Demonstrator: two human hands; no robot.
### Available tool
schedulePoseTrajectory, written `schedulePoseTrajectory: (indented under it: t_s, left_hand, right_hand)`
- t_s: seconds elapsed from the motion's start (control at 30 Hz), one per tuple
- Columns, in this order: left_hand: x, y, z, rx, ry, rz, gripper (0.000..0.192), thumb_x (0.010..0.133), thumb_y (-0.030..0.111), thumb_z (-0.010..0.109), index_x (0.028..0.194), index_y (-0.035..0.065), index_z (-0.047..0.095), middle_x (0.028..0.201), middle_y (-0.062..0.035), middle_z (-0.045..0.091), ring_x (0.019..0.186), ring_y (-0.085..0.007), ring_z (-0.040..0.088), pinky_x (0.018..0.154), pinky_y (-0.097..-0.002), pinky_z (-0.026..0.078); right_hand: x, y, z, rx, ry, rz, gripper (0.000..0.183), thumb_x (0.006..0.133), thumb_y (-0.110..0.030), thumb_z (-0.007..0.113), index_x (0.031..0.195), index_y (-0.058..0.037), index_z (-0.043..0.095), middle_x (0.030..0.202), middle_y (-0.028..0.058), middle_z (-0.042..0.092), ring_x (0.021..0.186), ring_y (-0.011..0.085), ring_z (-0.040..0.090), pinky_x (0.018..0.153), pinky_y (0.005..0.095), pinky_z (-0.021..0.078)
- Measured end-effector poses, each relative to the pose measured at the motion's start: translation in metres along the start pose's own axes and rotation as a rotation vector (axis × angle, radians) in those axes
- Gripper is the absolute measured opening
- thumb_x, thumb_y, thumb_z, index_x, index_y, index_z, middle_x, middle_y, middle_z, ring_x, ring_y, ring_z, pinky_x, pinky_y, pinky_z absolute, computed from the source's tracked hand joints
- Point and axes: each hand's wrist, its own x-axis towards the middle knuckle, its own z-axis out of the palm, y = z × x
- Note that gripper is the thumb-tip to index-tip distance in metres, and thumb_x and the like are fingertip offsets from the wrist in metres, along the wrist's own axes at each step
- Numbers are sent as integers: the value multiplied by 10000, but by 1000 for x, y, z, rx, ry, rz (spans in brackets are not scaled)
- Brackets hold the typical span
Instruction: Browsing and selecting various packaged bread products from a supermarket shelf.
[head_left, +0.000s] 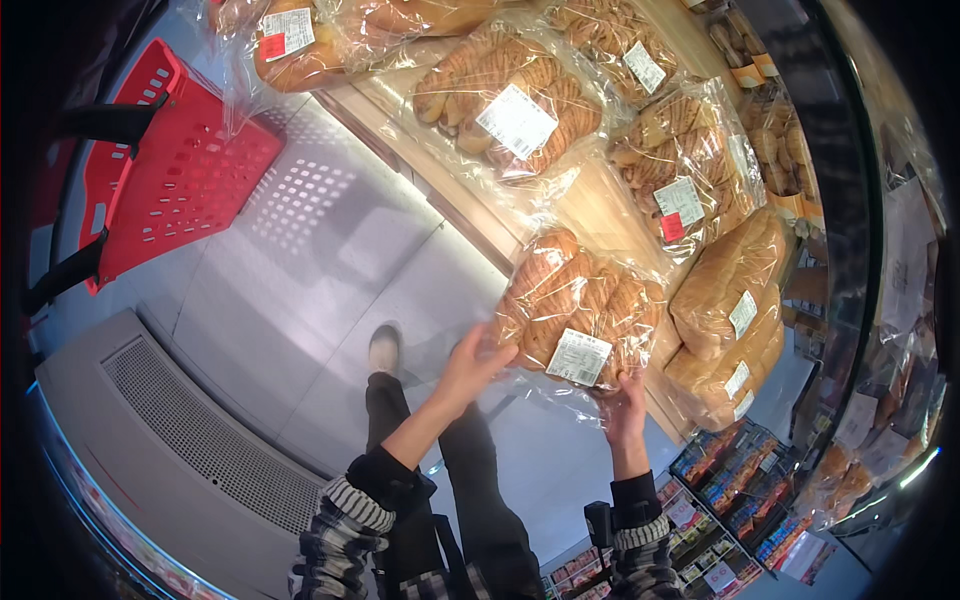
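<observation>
A clear plastic bag of striped bread rolls (581, 304) with a white label is held between both hands at the front edge of a wooden display shelf (600, 206). My left hand (472, 367) grips the bag's left side, its fingers against the plastic. My right hand (626, 405) grips the lower right corner, near the label, with the thumb on top. Another bag of striped rolls (510, 105) lies farther back on the shelf. To the right rest a further bag of rolls (675, 165) with a red sticker and bagged bread loaves (727, 292).
A red plastic shopping basket (187, 165) with black handles stands at the upper left. At the lower left is a grey case with a perforated grille (210, 435). Racks of packaged goods (727, 480) stand at the lower right. More bagged bread (300, 60) lies at the top.
</observation>
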Motion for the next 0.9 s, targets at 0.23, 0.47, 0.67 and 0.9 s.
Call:
schedulePoseTrajectory:
  t_s: [0.23,0.47,0.67,0.9]
  left_hand:
    - [1,5,-5,21,-8,4,319,799,171,519,1055,11,417,917,-45,529,801,-99,522,639,-223,433]
    - [2,0,-16,-18,-39,29,389,795,227,526,1105,31,397,924,-44,537,791,-112,543,623,-218,427]
    - [-2,8,-14,-9,-51,9,348,813,201,494,1102,36,392,930,-45,538,797,-117,547,644,-223,437]
    - [-4,14,-13,-17,-54,18,352,812,178,491,1111,30,379,929,-50,537,803,-131,549,676,-247,454]
  right_hand:
    - [2,5,-1,1,27,16,512,754,-170,455,1203,-99,219,1156,131,374,1030,287,425,806,460,392]
    - [2,12,-1,45,47,56,571,751,-175,459,1244,-108,180,1160,121,380,1042,270,413,824,429,381]
    - [3,17,-9,-2,12,35,517,770,-203,446,1227,-125,216,1192,111,365,1059,280,410,849,460,360]
    - [-1,12,0,54,62,77,585,740,-172,460,1251,-110,182,1180,114,362,1038,256,411,832,406,362]
